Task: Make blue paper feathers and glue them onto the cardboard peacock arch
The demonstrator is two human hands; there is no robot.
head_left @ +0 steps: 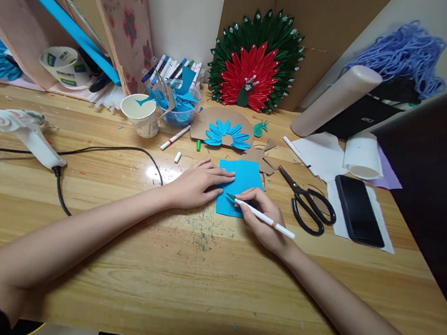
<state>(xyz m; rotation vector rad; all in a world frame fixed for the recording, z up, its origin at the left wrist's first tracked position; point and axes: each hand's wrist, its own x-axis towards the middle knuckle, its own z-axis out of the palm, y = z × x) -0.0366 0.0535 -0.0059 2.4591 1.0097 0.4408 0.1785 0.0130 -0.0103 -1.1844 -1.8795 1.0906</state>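
A blue sheet (242,175) lies flat on the wooden table in front of me. My left hand (200,182) rests open on its left edge, fingers stretched out and pressing the sheet down. In my right hand (264,218) a white marker (268,219) is gripped, its green tip pointing left over the sheet's lower part. Whether the tip touches the sheet I cannot tell. Just behind the sheet stands a brown cardboard piece (204,125) with blue petals (217,134) set on it in a fan. Black-handled scissors (307,201) lie open to the right of my right hand.
A white glue gun (35,138) with a black cord lies left. Behind are a paper cup (140,116), a clear tub (178,116) of blue scraps and a red-and-green fan ornament (255,63). At right lie a phone (359,210) and a white paper roll (364,155).
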